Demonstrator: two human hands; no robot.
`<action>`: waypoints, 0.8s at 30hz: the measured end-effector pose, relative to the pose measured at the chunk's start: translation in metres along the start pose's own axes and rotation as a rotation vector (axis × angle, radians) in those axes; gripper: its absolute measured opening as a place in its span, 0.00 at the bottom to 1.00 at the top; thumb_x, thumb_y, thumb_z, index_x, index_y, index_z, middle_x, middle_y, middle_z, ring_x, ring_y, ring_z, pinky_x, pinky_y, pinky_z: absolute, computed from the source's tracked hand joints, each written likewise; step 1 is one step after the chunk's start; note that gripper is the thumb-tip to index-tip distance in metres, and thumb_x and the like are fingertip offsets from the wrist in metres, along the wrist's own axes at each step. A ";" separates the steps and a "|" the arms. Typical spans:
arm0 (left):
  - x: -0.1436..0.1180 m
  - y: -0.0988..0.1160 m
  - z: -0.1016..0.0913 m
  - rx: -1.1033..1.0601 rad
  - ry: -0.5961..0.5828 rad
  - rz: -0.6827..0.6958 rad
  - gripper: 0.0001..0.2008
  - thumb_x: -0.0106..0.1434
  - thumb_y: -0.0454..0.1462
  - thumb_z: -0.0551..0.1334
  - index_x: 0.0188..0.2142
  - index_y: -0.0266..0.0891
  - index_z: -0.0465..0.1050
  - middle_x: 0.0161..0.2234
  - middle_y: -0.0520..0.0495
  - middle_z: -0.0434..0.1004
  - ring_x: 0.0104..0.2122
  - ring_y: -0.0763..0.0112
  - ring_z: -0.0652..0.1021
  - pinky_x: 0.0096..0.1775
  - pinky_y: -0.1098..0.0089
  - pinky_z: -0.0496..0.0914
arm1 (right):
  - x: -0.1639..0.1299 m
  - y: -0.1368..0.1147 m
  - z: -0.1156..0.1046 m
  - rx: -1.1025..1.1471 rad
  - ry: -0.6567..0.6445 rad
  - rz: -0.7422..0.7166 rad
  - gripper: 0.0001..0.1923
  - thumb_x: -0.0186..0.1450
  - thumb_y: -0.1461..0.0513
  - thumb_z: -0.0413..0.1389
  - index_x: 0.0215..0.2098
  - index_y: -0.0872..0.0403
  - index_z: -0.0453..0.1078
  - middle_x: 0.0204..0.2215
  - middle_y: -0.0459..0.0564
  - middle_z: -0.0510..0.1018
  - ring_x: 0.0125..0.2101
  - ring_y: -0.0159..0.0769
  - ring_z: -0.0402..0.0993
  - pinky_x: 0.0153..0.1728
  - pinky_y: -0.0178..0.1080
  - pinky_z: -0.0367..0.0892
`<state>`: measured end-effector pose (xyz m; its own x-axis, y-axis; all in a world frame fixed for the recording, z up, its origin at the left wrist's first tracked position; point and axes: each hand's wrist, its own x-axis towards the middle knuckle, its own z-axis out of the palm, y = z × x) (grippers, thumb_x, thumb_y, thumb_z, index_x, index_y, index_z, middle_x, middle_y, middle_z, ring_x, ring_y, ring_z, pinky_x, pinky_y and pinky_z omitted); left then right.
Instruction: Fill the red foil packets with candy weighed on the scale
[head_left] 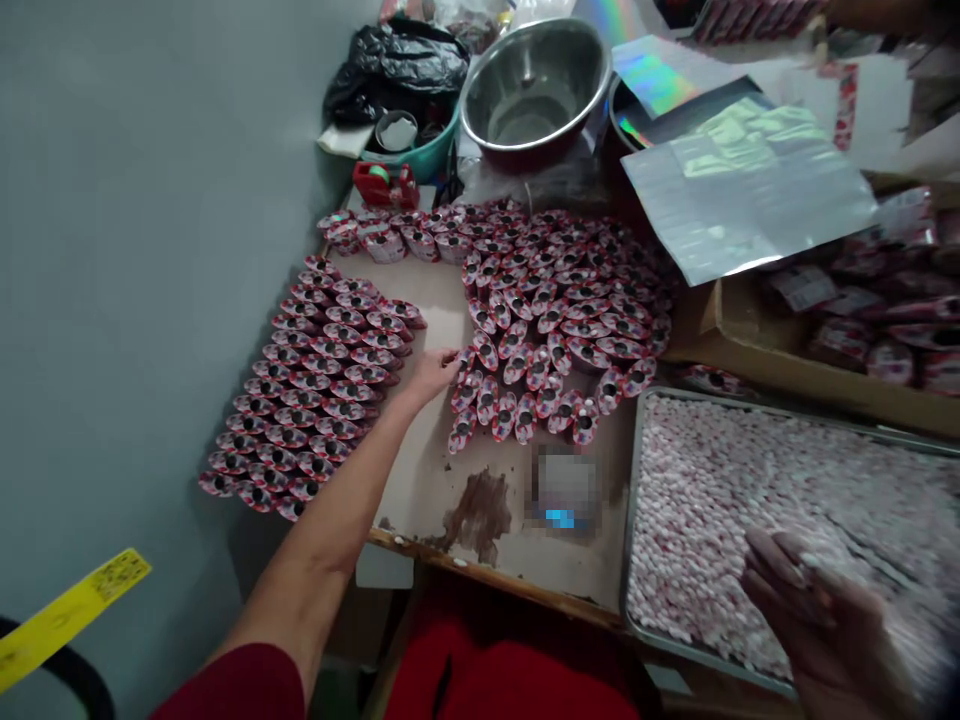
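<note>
Small packing workshop — rows of red foil packets (pixel 540 320) cover the worn board (pixel 450 500) at centre, a tray (pixel 637 440) of pellets lower right (foil sheets (pixel 750 180) upper right).

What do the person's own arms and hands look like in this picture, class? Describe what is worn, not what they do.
The left hand is bare, with no glove, ring or watch showing. Its forearm is uncovered up to a dark red sleeve at the upper arm. The right hand is also bare but blurred, so finer details on its fingers cannot be told.

Left hand (pixel 433 372) touches red packets (pixel 559 320); right hand (pixel 814 610) over tray (pixel 628 520).
</note>
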<state>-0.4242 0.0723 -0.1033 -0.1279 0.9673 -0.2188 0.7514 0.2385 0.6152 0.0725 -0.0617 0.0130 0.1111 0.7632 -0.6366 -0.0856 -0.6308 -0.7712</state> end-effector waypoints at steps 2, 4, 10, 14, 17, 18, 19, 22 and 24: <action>0.005 0.006 -0.012 0.054 -0.008 0.010 0.10 0.63 0.29 0.63 0.39 0.34 0.84 0.31 0.50 0.85 0.33 0.67 0.81 0.41 0.70 0.75 | 0.001 0.005 -0.004 0.117 -0.011 0.039 0.34 0.53 0.45 0.72 0.21 0.50 0.51 0.23 0.39 0.46 0.21 0.26 0.28 0.19 0.38 0.38; 0.001 0.016 -0.033 0.116 0.033 0.018 0.13 0.63 0.28 0.62 0.42 0.37 0.85 0.30 0.52 0.83 0.34 0.67 0.80 0.45 0.67 0.75 | 0.001 0.007 -0.007 0.183 -0.034 0.047 0.35 0.52 0.48 0.73 0.21 0.51 0.50 0.22 0.37 0.46 0.21 0.24 0.26 0.20 0.37 0.35; -0.058 0.085 -0.066 0.278 0.107 0.183 0.18 0.70 0.35 0.61 0.56 0.46 0.81 0.37 0.44 0.83 0.40 0.53 0.82 0.57 0.48 0.75 | -0.001 0.009 -0.008 0.151 -0.125 0.096 0.25 0.49 0.52 0.74 0.20 0.51 0.62 0.20 0.38 0.57 0.19 0.22 0.38 0.21 0.33 0.37; -0.117 0.145 0.008 0.332 -0.262 0.475 0.11 0.73 0.36 0.64 0.52 0.46 0.81 0.38 0.44 0.86 0.35 0.59 0.83 0.42 0.62 0.77 | -0.003 0.018 0.009 0.051 -0.218 0.211 0.22 0.46 0.53 0.78 0.23 0.54 0.72 0.17 0.38 0.58 0.17 0.21 0.44 0.20 0.32 0.36; -0.139 0.166 0.077 0.354 -0.451 0.525 0.14 0.69 0.26 0.63 0.50 0.41 0.80 0.42 0.41 0.87 0.37 0.59 0.85 0.38 0.66 0.76 | -0.005 0.027 0.027 0.031 -0.270 0.212 0.23 0.46 0.51 0.78 0.23 0.55 0.73 0.16 0.39 0.62 0.16 0.21 0.46 0.20 0.32 0.37; -0.142 0.168 0.093 0.361 -0.479 0.524 0.15 0.69 0.25 0.62 0.50 0.40 0.80 0.42 0.40 0.87 0.37 0.58 0.85 0.38 0.65 0.76 | -0.005 0.029 0.032 0.026 -0.273 0.207 0.23 0.45 0.51 0.78 0.23 0.55 0.74 0.16 0.39 0.63 0.16 0.21 0.46 0.20 0.33 0.38; -0.143 0.168 0.103 0.363 -0.495 0.520 0.15 0.69 0.24 0.61 0.50 0.38 0.79 0.43 0.39 0.86 0.38 0.57 0.86 0.38 0.65 0.76 | -0.005 0.032 0.036 0.018 -0.269 0.204 0.23 0.45 0.51 0.78 0.23 0.55 0.74 0.16 0.39 0.64 0.16 0.21 0.47 0.19 0.33 0.38; -0.146 0.160 0.102 0.319 -0.482 0.521 0.17 0.71 0.26 0.61 0.55 0.40 0.78 0.51 0.38 0.85 0.47 0.56 0.86 0.45 0.64 0.78 | -0.005 0.036 0.045 -0.011 -0.247 0.183 0.22 0.44 0.51 0.78 0.22 0.55 0.75 0.16 0.41 0.65 0.16 0.22 0.49 0.19 0.33 0.39; -0.152 0.149 0.085 0.223 -0.379 0.521 0.20 0.72 0.28 0.62 0.61 0.42 0.75 0.59 0.40 0.82 0.54 0.57 0.84 0.54 0.62 0.78 | -0.005 0.037 0.050 -0.040 -0.242 0.165 0.21 0.45 0.52 0.77 0.22 0.55 0.76 0.17 0.41 0.66 0.17 0.22 0.50 0.19 0.33 0.40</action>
<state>-0.2381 -0.0461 -0.0429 0.4919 0.8445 -0.2117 0.7741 -0.3130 0.5502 0.0191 -0.0819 -0.0124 -0.1407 0.6578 -0.7399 -0.0427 -0.7507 -0.6592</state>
